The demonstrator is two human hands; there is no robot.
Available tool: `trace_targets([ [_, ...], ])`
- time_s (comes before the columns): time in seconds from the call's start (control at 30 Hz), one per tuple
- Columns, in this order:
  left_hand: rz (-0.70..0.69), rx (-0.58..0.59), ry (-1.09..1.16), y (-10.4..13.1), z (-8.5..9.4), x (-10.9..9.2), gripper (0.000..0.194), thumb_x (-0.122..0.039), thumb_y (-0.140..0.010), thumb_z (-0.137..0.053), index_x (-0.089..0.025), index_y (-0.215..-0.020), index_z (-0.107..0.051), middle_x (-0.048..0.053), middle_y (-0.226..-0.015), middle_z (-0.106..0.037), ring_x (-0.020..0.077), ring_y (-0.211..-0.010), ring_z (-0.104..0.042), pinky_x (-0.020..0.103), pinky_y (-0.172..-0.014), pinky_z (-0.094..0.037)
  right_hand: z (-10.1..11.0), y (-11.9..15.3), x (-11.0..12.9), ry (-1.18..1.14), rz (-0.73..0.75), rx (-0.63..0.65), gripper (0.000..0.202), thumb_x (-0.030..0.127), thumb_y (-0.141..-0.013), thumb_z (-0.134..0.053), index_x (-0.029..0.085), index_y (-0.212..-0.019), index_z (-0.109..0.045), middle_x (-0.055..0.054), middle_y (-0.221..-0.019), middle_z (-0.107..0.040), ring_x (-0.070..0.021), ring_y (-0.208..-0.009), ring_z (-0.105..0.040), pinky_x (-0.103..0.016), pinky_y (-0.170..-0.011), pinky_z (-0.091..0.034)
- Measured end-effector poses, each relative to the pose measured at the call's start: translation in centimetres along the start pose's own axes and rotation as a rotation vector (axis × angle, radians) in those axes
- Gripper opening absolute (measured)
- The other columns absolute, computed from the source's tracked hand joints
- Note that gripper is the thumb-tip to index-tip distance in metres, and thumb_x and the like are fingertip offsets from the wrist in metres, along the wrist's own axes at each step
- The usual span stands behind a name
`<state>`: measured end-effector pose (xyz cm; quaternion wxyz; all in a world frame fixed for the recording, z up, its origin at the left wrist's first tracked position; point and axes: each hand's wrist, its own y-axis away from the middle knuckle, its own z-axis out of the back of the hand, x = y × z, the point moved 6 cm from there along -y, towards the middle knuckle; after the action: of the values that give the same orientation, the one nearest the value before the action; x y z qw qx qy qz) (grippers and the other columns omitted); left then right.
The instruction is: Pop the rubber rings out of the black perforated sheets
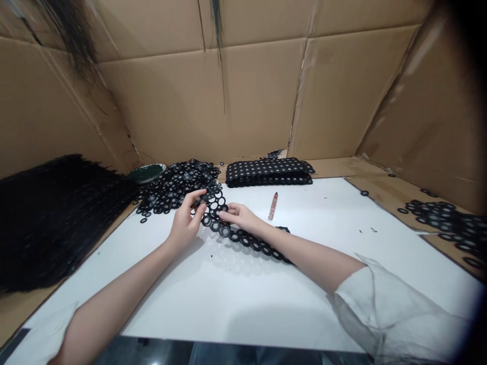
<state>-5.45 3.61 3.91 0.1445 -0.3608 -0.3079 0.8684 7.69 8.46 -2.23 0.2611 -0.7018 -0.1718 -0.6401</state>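
A strip of linked black rings slants across the white board, its left end lifted and its right end passing under my right forearm. My left hand grips the raised left end between thumb and fingers. Close beside it, my right hand pinches the same strip at its upper edge. Light shows through the ring holes between the two hands. Just behind my left hand lies a heap of loose black rings. What my fingertips do behind the rings is partly hidden.
A folded stack of ring mesh lies at the back. A small pointed pinkish tool rests on the white board. Black bristly fibres and a dish are left. More rings lie right. Cardboard walls enclose the board.
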Motion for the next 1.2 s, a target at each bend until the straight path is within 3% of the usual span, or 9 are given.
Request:
trace_targets([
  [0.23, -0.035, -0.019, -0.300, -0.8, 0.8, 1.5, 0.032, -0.027, -0.080, -0.045, -0.023, -0.111, -0.050, 0.007, -0.104, -0.051, 0.0210, -0.099, -0.048, 0.035, -0.085, -0.038, 1.2, -0.3, 0.9, 0.176, 0.158, -0.058, 0.017, 0.031, -0.067, -0.058, 0.015, -0.071, -0.051, 0.002, -0.070, -0.054, -0.0090, -0.063, -0.050, -0.025, -0.066, -0.040],
  [0.37, -0.210, -0.115, -0.464, -0.3, 0.8, -0.3, 0.027, -0.026, -0.078, -0.050, -0.022, -0.103, -0.055, 0.010, -0.117, -0.045, 0.0252, -0.113, -0.038, 0.040, -0.093, -0.030, 1.2, -0.2, 1.3, 0.264, 0.245, -0.075, 0.013, 0.028, -0.073, -0.049, 0.016, -0.072, -0.052, 0.002, -0.070, -0.053, -0.0103, -0.067, -0.050, -0.025, -0.068, -0.040],
  [0.5, -0.288, 0.105, -0.456, -0.2, -2.0, -2.6, 0.024, -0.028, -0.080, -0.047, -0.020, -0.101, -0.054, 0.007, -0.100, -0.058, 0.0225, -0.096, -0.050, 0.037, -0.085, -0.033, 0.9, -0.1, 1.4, 0.250, 0.268, -0.042, 0.012, 0.025, -0.075, -0.045, 0.015, -0.072, -0.052, 0.002, -0.070, -0.054, -0.0116, -0.069, -0.051, -0.026, -0.070, -0.040],
  [0.67, -0.074, 0.282, -0.241, -1.0, -5.0, -2.4, 0.018, -0.023, -0.079, -0.043, -0.018, -0.089, -0.057, 0.005, -0.088, -0.062, 0.0182, -0.080, -0.055, 0.030, -0.072, -0.040, 0.9, -0.4, 0.8, 0.197, 0.277, -0.037, 0.008, 0.021, -0.075, -0.044, 0.017, -0.075, -0.050, 0.001, -0.071, -0.055, -0.0123, -0.071, -0.054, -0.027, -0.072, -0.041],
  [0.73, 0.084, 0.247, -0.096, -1.3, -5.3, -1.1, 0.016, -0.023, -0.077, -0.044, -0.018, -0.079, -0.059, 0.002, -0.078, -0.063, 0.0161, -0.071, -0.056, 0.027, -0.068, -0.041, 0.8, -0.5, 0.4, 0.162, 0.242, -0.024, 0.009, 0.019, -0.075, -0.042, 0.017, -0.076, -0.050, 0.001, -0.073, -0.057, -0.0127, -0.072, -0.056, -0.028, -0.073, -0.042],
  [0.83, 0.271, 0.079, -0.001, -1.7, -4.3, 1.2, 0.018, -0.025, -0.076, -0.043, -0.018, -0.074, -0.059, 0.002, -0.072, -0.063, 0.0154, -0.066, -0.056, 0.026, -0.063, -0.042, 0.4, -0.6, -0.1, 0.154, 0.193, -0.022, 0.010, 0.015, -0.073, -0.040, 0.017, -0.075, -0.050, 0.000, -0.072, -0.059, -0.0132, -0.073, -0.057, -0.029, -0.076, -0.041],
  [1.0, 0.352, -0.292, -0.060, -1.8, 0.0, 3.3, 0.028, -0.028, -0.085, -0.026, -0.018, -0.089, -0.051, 0.002, -0.071, -0.059, 0.0129, -0.057, -0.054, 0.026, -0.056, -0.041, 0.4, -0.3, -0.9, 0.081, 0.046, -0.118, 0.015, 0.011, -0.070, -0.036, 0.018, -0.077, -0.047, 0.003, -0.063, -0.060, -0.0120, -0.062, -0.057, -0.029, -0.072, -0.042],
  [1.07, 0.287, -0.268, -0.109, -1.6, 0.5, 2.7, 0.024, -0.029, -0.084, -0.031, -0.019, -0.087, -0.052, 0.002, -0.070, -0.059, 0.0139, -0.061, -0.056, 0.025, -0.058, -0.041, 0.4, -0.2, -0.9, 0.072, 0.040, -0.135, 0.014, 0.011, -0.070, -0.037, 0.018, -0.075, -0.048, 0.003, -0.063, -0.061, -0.0119, -0.062, -0.056, -0.029, -0.072, -0.042],
  [1.2, 0.114, -0.026, -0.175, -0.7, -1.5, 0.4, 0.020, -0.028, -0.082, -0.039, -0.020, -0.088, -0.056, 0.003, -0.081, -0.064, 0.0162, -0.075, -0.059, 0.026, -0.067, -0.042, 0.5, -0.2, -0.4, 0.098, 0.109, -0.114, 0.015, 0.014, -0.072, -0.038, 0.018, -0.073, -0.052, 0.002, -0.065, -0.061, -0.0131, -0.073, -0.057, -0.029, -0.081, -0.039],
])
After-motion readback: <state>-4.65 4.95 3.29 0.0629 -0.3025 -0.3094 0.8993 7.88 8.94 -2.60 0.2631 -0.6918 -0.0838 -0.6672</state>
